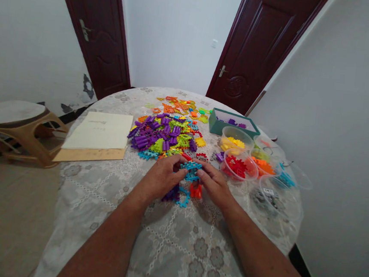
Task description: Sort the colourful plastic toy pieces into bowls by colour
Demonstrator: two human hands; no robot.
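In the head view, both hands meet over the near middle of the round table, above its patterned tablecloth (161, 253), and share one light-blue toothed plastic assembly (191, 172) between them. The left hand (165, 173) has it by its left side, thumb toward the camera and fingers bent around the far side, opened only about as wide as the part itself. The right hand (214, 182) pinches the opposite side in the same way, thumb near the front edge and index finger reaching along the top; its other fingers curl underneath, where their exact contact is hidden. How firmly either hand presses, I cannot tell. Just below the assembly, on the near side, lie a red-orange piece (196, 191), a curved blue toothed piece (184, 198) and a dark purple piece (171, 194), partly covered by the left hand. Beyond the hands spreads a mixed pile of plastic pieces (165, 134), mostly purple and lime green. To the right of the pile stand a green box (217, 127) and clear tubs (248, 177) holding pieces in yellow, red, orange, blue and grey. Well to the left lies a pale sheet (99, 132) over brown cardboard (89, 155).
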